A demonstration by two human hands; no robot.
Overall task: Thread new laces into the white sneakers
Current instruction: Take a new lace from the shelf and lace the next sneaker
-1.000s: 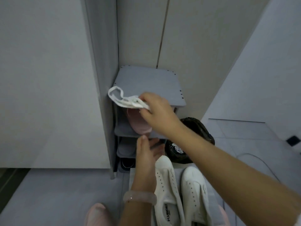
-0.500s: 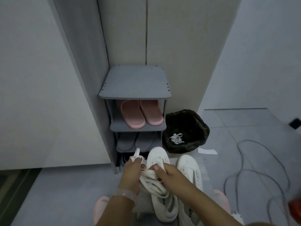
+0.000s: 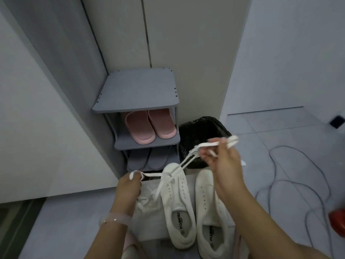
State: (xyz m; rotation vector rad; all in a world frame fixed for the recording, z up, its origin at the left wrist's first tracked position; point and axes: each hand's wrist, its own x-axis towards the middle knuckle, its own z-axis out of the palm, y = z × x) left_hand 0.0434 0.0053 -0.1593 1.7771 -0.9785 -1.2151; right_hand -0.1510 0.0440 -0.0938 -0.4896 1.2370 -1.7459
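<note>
Two white sneakers without laces stand side by side on a pale mat (image 3: 149, 224) below me, the left sneaker (image 3: 179, 208) and the right sneaker (image 3: 209, 214). A white lace (image 3: 188, 158) is stretched in the air above the left sneaker's toe. My left hand (image 3: 128, 186) pinches one end of it low on the left. My right hand (image 3: 224, 161) grips the other end, raised to the right, with a short tail sticking out past the fingers. A loose bunch of lace hangs down between the hands, beside the left sneaker.
A grey shoe rack (image 3: 138, 94) stands ahead with pink slippers (image 3: 149, 126) on its middle shelf and grey slippers (image 3: 147, 157) below. A black-lined bin (image 3: 201, 131) sits right of it. A grey cable (image 3: 298, 176) loops on the floor at right, near a red object (image 3: 337, 223).
The hands went from the rack top down to the sneakers with the bundled lace. They have now drawn apart, the right hand rising to the right, stretching the lace out.
</note>
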